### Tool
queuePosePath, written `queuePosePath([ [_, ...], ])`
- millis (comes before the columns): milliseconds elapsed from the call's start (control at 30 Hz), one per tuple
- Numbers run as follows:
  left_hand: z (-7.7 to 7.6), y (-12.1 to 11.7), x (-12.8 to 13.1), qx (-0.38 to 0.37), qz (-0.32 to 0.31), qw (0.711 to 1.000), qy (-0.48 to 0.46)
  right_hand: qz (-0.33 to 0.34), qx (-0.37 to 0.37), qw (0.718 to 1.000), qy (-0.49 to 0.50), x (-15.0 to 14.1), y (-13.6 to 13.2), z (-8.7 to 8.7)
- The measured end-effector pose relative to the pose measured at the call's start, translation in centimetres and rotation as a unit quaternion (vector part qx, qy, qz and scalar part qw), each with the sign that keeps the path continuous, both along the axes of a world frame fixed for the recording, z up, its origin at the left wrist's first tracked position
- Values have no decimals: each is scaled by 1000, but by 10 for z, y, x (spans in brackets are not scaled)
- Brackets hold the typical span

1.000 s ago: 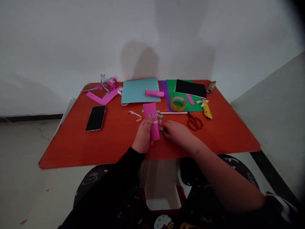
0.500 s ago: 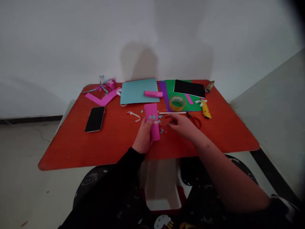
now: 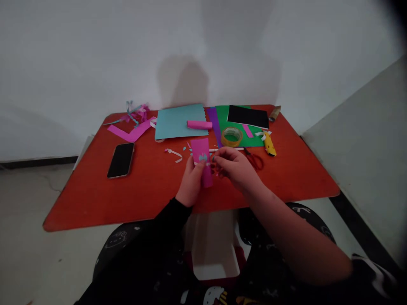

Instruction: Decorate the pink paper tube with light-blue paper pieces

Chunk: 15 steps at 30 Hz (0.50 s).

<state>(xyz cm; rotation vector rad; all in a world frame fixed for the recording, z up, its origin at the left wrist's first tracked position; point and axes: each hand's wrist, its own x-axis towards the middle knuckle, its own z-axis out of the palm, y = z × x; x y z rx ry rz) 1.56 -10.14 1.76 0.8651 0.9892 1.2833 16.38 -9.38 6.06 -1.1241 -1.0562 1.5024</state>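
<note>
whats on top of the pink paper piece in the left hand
On the pink paper piece are a small light blue bow-like shape and, just below it, a pale band. The left hand covers part of the band and some paper; what lies beneath cannot be seen.

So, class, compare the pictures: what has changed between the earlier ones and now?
The right grip has moved forward and left, to the right edge of the held pink paper; its spread thumb and forefinger have drawn closer together. Anything pinched there is too small to tell. Unchanged: the left grip holding that paper; phone, tape and scissors on the table.
</note>
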Motion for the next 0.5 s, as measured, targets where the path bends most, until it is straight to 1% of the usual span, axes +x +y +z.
queuePosePath([
  [133, 1, 0, 1, 10, 0, 1000, 3, -13, -20, 999, 26, -6, 0, 0],
  [333, 3, -1, 3, 19, 10, 1000, 8, -14, 5, 1000, 11, -8, -1, 3],
  [500, 2, 1, 4, 14, 12, 1000, 22, -8, 10, 1000, -3, -7, 0, 1],
])
